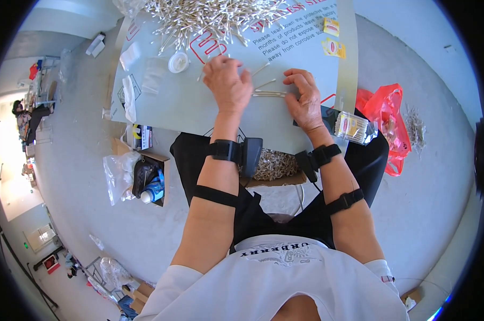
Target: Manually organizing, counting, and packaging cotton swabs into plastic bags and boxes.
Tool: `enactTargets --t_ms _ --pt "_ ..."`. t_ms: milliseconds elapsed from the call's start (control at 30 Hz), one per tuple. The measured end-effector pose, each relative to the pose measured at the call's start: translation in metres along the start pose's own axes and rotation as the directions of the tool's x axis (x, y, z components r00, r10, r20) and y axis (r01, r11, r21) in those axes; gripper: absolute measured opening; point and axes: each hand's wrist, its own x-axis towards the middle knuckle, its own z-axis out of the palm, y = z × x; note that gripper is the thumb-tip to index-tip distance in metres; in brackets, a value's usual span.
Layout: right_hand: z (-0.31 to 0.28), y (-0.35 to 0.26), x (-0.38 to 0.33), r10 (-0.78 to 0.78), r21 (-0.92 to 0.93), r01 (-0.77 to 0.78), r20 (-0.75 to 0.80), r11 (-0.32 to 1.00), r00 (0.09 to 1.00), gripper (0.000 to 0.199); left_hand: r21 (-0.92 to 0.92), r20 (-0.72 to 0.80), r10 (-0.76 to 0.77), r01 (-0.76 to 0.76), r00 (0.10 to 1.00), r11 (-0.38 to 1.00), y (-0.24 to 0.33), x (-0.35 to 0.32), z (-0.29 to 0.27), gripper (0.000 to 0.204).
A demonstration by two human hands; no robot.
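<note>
My left hand (227, 83) is palm down over the sheet-covered table, its fingers bent and slightly apart with the thumb out to the side. Single cotton swabs lie by its fingertips; nothing shows in its grasp, though its palm is hidden. A few cotton swabs (270, 94) lie side by side between my hands, their right ends by my right thumb. My right hand (304, 99) rests at the table with index finger and thumb apart. Another loose swab (265, 82) slants just above the group. Beyond my left hand spreads a large heap of cotton swabs (210, 18).
A round white lid or tub (178, 62) stands left of my left hand. Yellow labels (334, 48) lie at the far right. A clear pack of swabs (354, 127) sits by my right wrist, near a red plastic bag (386, 120). Below the table edge is a box of swabs (277, 165).
</note>
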Motion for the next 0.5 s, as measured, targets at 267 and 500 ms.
enactTargets --t_ms 267,500 --pt "0.002 -0.007 -0.004 -0.018 -0.059 0.015 -0.056 0.998 0.998 0.027 -0.041 0.130 0.132 -0.128 0.983 0.991 0.047 -0.042 0.001 0.017" --pt "0.006 -0.021 -0.029 -0.053 -0.258 0.052 0.003 0.965 0.999 0.022 -0.138 0.006 0.105 -0.104 0.994 0.985 0.037 -0.045 -0.004 0.024"
